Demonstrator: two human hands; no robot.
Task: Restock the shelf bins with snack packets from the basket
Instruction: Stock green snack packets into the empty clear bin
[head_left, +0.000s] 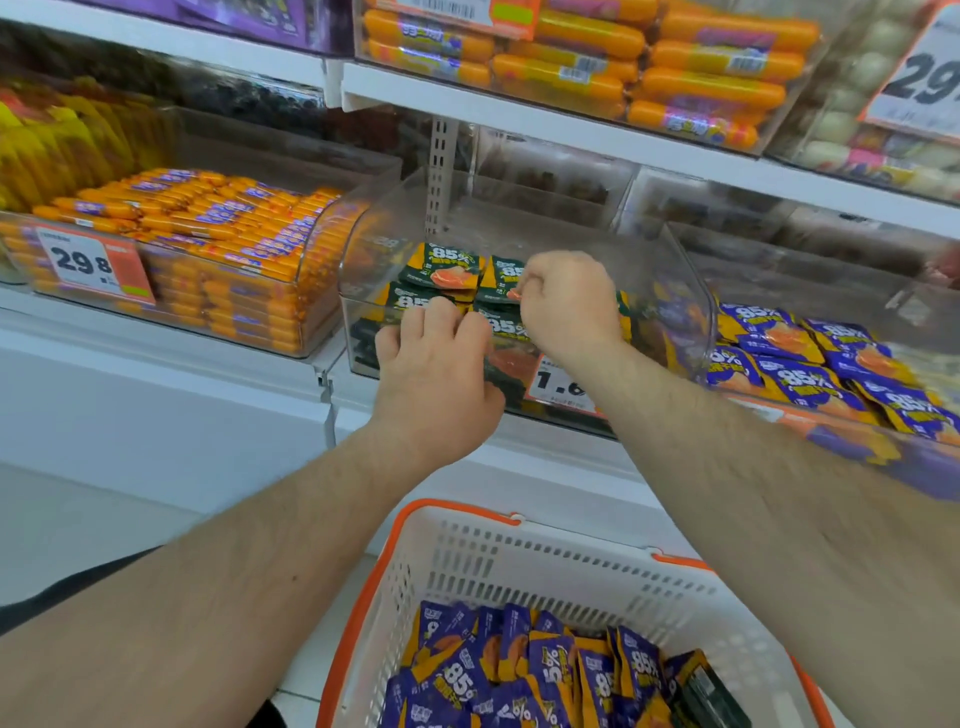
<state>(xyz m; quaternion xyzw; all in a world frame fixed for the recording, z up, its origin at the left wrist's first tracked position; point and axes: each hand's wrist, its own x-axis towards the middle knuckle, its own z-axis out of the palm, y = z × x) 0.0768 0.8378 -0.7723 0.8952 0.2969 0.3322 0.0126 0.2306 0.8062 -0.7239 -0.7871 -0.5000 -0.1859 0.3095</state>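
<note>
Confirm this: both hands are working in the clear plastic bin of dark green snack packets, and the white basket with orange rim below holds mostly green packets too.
Not quite. The head view shows the white basket with orange rim holding mostly purple snack packets, not green. The rest stands: the left hand and right hand are both in the clear plastic bin of dark green snack packets.

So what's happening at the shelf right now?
A person is restocking a clear shelf bin holding dark green snack packets. Both hands are inside it: the left hand has its fingers curled over the packets near the front wall, and the right hand is closed, seemingly pinching a packet edge. Below sits a white basket with orange trim, still mostly full of purple snack packets. The neighbouring bin on the right holds matching purple packets.
</note>
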